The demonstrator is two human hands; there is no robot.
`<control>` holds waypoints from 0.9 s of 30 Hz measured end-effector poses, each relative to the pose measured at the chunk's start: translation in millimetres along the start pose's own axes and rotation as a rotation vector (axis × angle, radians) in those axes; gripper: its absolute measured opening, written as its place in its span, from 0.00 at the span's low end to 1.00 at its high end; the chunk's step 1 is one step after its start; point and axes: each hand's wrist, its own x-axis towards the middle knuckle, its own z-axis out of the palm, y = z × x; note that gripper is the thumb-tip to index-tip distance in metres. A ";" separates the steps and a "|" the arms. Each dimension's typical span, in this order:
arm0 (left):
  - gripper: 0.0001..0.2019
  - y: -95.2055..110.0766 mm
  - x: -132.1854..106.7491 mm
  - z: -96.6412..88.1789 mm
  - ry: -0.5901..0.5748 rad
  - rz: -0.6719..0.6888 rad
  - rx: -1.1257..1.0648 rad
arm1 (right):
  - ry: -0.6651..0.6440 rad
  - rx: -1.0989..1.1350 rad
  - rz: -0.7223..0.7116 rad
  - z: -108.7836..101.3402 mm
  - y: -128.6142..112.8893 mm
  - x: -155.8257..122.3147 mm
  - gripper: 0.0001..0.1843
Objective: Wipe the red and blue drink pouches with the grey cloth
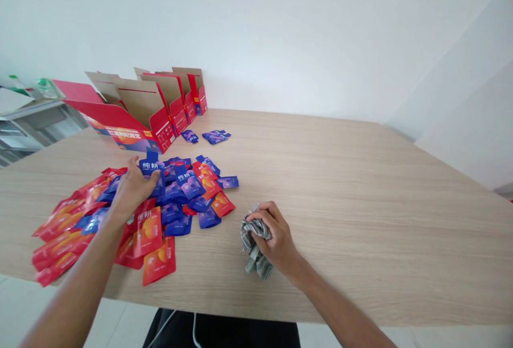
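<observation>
My right hand (276,236) is closed around a crumpled grey striped cloth (256,249), which rests on the table right of the pouches. At the left, my left hand (134,187) grips a blue pouch (151,162) with white lettering, its thumb lying across the front. Spread around that hand is a heap of flat pouches: blue ones such as this pouch (189,182), and red-orange ones such as this pouch (148,231). Some pouches are partly hidden beneath my left hand and forearm.
Red cardboard boxes (136,137) with raised flaps stand in a row at the back left. In front of them lie a few separate blue pouches (216,136). The wooden table (360,203) meets a white wall. A shelf unit (52,121) stands beyond its left side.
</observation>
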 end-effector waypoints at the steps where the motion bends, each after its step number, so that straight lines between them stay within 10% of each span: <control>1: 0.39 -1.0 5.5 1.4 -0.013 0.000 0.022 | 0.000 -0.001 0.006 -0.3 0.5 0.2 0.15; 20: 0.30 -9.9 16.4 6.7 -0.021 0.140 0.292 | 0.018 0.026 -0.003 -2.7 -0.5 0.9 0.11; 27: 0.31 33.2 40.4 18.3 -0.039 0.325 0.309 | 0.026 0.030 0.015 -3.5 -0.3 0.5 0.10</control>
